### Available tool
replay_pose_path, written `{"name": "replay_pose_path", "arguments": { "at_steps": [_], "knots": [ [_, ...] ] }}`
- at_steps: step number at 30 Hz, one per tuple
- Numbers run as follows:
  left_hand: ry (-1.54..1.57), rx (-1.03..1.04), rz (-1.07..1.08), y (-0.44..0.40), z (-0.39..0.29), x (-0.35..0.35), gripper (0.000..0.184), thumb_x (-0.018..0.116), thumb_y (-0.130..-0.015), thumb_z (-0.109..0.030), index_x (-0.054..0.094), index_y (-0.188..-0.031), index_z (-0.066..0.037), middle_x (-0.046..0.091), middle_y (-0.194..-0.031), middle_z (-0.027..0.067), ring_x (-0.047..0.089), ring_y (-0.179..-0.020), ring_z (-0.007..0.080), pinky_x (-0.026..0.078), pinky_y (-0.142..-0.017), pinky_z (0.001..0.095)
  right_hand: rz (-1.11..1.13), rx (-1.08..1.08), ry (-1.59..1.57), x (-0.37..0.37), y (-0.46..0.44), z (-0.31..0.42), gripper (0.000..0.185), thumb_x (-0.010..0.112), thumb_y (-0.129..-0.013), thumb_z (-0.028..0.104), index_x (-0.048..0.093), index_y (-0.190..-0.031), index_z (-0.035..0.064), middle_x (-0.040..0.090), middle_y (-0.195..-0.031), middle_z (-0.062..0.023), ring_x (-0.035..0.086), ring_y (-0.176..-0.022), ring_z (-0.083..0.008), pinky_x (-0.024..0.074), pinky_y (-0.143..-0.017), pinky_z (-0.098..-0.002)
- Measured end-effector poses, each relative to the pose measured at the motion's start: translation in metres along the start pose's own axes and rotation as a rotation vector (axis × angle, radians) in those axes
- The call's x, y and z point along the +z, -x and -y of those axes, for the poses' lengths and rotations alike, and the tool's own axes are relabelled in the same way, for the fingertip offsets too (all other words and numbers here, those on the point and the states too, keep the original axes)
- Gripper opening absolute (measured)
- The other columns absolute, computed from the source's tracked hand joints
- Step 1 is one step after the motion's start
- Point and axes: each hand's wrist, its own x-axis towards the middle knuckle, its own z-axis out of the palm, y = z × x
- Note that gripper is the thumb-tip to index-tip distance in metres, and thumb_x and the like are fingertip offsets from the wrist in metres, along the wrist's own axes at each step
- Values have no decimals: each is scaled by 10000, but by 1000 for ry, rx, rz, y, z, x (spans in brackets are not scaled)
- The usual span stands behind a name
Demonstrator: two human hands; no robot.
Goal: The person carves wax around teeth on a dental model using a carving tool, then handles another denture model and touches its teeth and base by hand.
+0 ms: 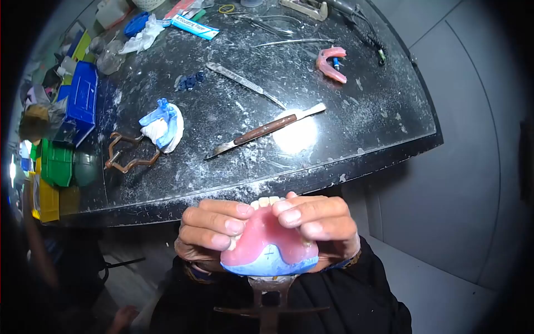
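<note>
Both my hands curl around a pink denture (261,236) with pale teeth along its far edge. It sits on a blue cast (270,266) with a small cross marked on it, and the metal frame of an articulator (270,312) extends below toward my lap. My left hand (214,225) has its fingers closed over the left side teeth. Gripping the other side, my right hand (322,222) rests its fingertips on the denture near the front teeth and right edge. Both thumbs are mostly hidden. The whole piece is held just off the bench's near edge.
On the dusty black bench (356,133) lie a wooden-handled wax knife (264,131), a scalpel (236,77), a blue-and-white cast (167,128) with a brown metal frame (130,161), and a pink U-shaped denture base (332,65). Blue (82,103) and green bins (57,162) stand left.
</note>
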Motion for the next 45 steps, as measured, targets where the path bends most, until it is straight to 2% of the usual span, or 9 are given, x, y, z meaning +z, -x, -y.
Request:
{"name": "replay_pose_path", "arguments": {
  "at_steps": [2,4,8,22,25,30,33,39,45],
  "knots": [
    [-23,26,12,0,3,2,299,740,-725,-66,484,-869,-14,549,-856,126,632,-820,296,576,-696,324,-13,10,47,-3,1,2,450,717,-728,30,488,-1113,-10,540,-1144,-208,556,-1100,-308,447,-952,-402],
    [-35,43,-12,1,6,8,283,726,-739,-68,474,-852,-9,540,-840,128,627,-793,297,571,-670,318,-217,62,233,11,9,4,162,576,-839,-31,467,-935,42,569,-922,-143,626,-921,-270,509,-886,-357],
    [-50,66,-60,2,12,14,277,719,-740,-60,466,-836,-1,534,-830,137,620,-765,296,565,-649,312,-2,82,154,-11,3,7,407,687,-713,-77,511,-1070,5,577,-1100,-170,587,-1043,-295,474,-912,-400],
    [-334,-30,164,-16,2,14,245,732,-670,28,515,-779,2,567,-849,136,619,-791,245,545,-670,279,-124,35,96,-22,8,-17,453,762,-653,-44,514,-1027,22,633,-986,-171,628,-975,-307,485,-893,-460],
    [-362,38,151,-19,4,20,209,696,-674,55,511,-757,5,554,-810,121,609,-771,214,535,-645,263,-189,31,64,-16,10,-19,433,745,-675,-51,507,-1030,20,623,-1011,-178,619,-996,-321,477,-906,-473],
    [-311,146,-154,-17,16,56,157,634,-672,85,509,-707,-3,533,-764,94,577,-685,149,508,-595,224,-245,2,-50,-14,13,-23,428,743,-687,-42,502,-1035,15,609,-1032,-189,605,-1021,-334,471,-917,-483],
    [-383,167,-99,-20,13,51,147,628,-661,88,517,-651,-7,533,-745,89,570,-661,135,497,-580,210,-314,16,-113,-7,13,-23,442,752,-679,-33,501,-1040,14,608,-1033,-191,604,-1017,-336,473,-913,-485],
    [-359,124,-28,-18,7,40,101,670,-615,67,588,-637,12,564,-765,107,589,-692,163,493,-585,206,-489,64,-238,7,8,-17,376,749,-737,130,529,-1001,-23,611,-995,-214,620,-968,-341,484,-891,-482],
    [-358,105,14,-24,5,37,144,705,-589,42,635,-715,33,586,-805,122,606,-742,194,507,-618,219,-473,-135,-163,6,7,-34,583,683,-774,449,539,-991,-73,620,-937,-226,634,-927,-339,494,-865,-457]
  ]
}}
